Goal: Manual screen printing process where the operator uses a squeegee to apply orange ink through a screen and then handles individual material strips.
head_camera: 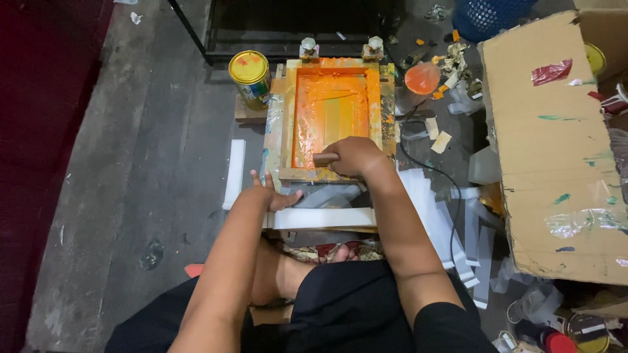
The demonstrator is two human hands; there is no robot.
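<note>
Dim, littered grey concrete floor [150, 163]

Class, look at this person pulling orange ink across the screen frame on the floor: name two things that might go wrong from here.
1. The left hand presses only the wooden frame's near corner, so the frame may shift while the right hand drags the squeegee.
2. The yellow can stands close beside the frame; a knock might tip it.

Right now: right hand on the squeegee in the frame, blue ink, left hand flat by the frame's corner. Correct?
Not quite. The head view shows orange ink, not blue. The rest holds: right hand on the squeegee in the frame, left hand flat by its corner.
</note>
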